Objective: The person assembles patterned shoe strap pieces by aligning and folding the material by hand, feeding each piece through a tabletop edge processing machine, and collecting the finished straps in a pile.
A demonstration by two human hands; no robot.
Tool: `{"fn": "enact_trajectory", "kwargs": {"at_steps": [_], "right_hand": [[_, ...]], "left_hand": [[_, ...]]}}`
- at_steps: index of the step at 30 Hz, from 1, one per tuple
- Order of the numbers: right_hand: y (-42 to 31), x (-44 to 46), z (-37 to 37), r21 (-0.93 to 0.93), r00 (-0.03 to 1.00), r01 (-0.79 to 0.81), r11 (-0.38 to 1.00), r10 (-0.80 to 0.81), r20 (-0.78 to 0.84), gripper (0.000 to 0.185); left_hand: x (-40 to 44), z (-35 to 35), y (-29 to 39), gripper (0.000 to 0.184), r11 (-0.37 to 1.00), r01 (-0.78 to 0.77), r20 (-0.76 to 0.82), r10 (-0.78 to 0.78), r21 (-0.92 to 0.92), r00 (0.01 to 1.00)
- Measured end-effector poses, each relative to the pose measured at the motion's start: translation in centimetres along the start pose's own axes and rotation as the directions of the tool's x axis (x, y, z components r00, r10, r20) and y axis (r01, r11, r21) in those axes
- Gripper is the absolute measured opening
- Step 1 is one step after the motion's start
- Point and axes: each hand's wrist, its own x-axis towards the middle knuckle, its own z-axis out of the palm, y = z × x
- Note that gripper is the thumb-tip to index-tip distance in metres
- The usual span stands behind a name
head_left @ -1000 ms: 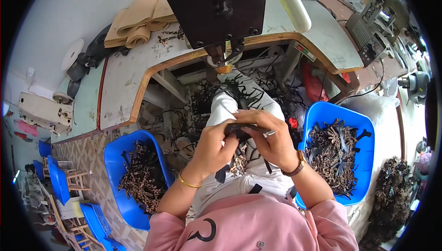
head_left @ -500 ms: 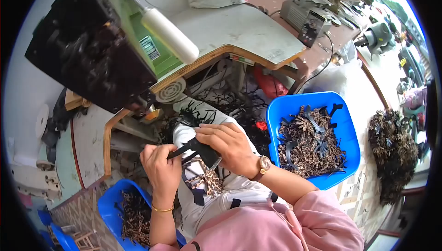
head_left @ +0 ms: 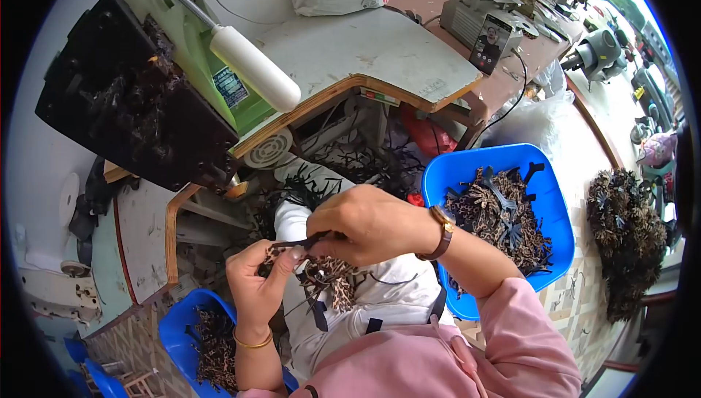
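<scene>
Black-and-leopard strip (head_left: 307, 242) — pinched by left hand (head_left: 254, 280) and right hand (head_left: 369, 226), closer together than before. Leopard side now visible.

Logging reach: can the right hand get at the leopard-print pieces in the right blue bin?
Probably yes: pieces lie uncovered beside the right forearm, though the right hand holds a dark strip.

Wide-angle view: circular field, black corners, bluish fringe along the upper right rim. Bright daylight enters beyond the right edge of the tabletop (head_left: 394, 40), the outdoor scene (head_left: 624, 0) partly washed out. Deep shadow lies beneath its front edge. The fingers (head_left: 281, 274) are evenly lit; fine detail merges in the patterned strips (head_left: 342, 292). Peripheral stools (head_left: 135, 382) bend and soften.
</scene>
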Motion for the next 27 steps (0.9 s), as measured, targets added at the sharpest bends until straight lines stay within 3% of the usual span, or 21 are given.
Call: {"fn": "enact_trajectory", "kwargs": {"at_steps": [2,4,6,8,12,13,18,21,25,26,27], "right_hand": [[0.4,1.4,-1.4,-0.04,0.999,0.032,0.999,-0.032,0.0,0.014],[0.6,2.8,-2.5,0.008,0.998,0.061,0.998,-0.061,0.017,0.014],[1.3,4.1,-3.1,0.012,0.995,0.1,0.995,-0.1,0.019,0.015],[1.2,5.6,-4.2,0.036,0.996,0.014,0.999,-0.017,0.082,0.015],[2.2,7.5,-5.2,0.291,0.978,-0.163,0.943,0.116,0.17,0.016],[2.5,8.0,-5.2,0.239,0.973,-0.191,0.952,0.152,0.171,0.015],[1.9,10.3,-5.9,0.105,0.972,-0.121,0.987,0.096,0.215,0.014],[2.2,11.0,-5.5,0.255,0.965,-0.157,0.954,0.093,0.246,0.017],[2.9,11.3,-5.0,0.408,0.965,-0.19,0.893,0.092,0.247,0.013],[3.1,11.5,-5.2,0.411,0.965,-0.206,0.888,0.114,0.237,0.019],[3.4,11.6,-5.1,0.363,0.981,-0.072,0.929,0.0,0.194,0.011]], "left_hand": [[0.6,-0.1,0.7,0.019,0.974,0.106,-0.179,-0.142,-0.199,0.973],[1.3,-0.4,1.2,0.018,0.966,0.086,-0.202,-0.138,-0.244,0.97],[1.7,-1.0,0.5,0.019,0.975,0.066,-0.18,-0.105,-0.212,0.978],[2.6,-0.9,0.1,0.021,0.976,0.006,-0.23,-0.057,-0.216,0.971],[3.9,-1.2,-0.2,0.026,0.984,0.096,-0.187,-0.124,-0.153,0.974],[4.1,-0.8,-0.6,0.027,0.984,0.046,-0.23,-0.086,-0.175,0.969],[4.3,-0.6,-1.4,0.028,0.968,-0.034,-0.343,-0.055,-0.248,0.938],[4.1,-1.0,-0.9,0.028,0.971,0.034,-0.316,-0.109,-0.236,0.943],[4.0,-0.8,-0.4,0.024,0.957,-0.024,-0.439,-0.11,-0.289,0.892],[4.0,-0.6,-0.3,0.023,0.949,-0.027,-0.461,-0.128,-0.313,0.878],[3.8,-0.9,0.1,0.022,0.95,-0.004,-0.456,-0.147,-0.313,0.878]]}}
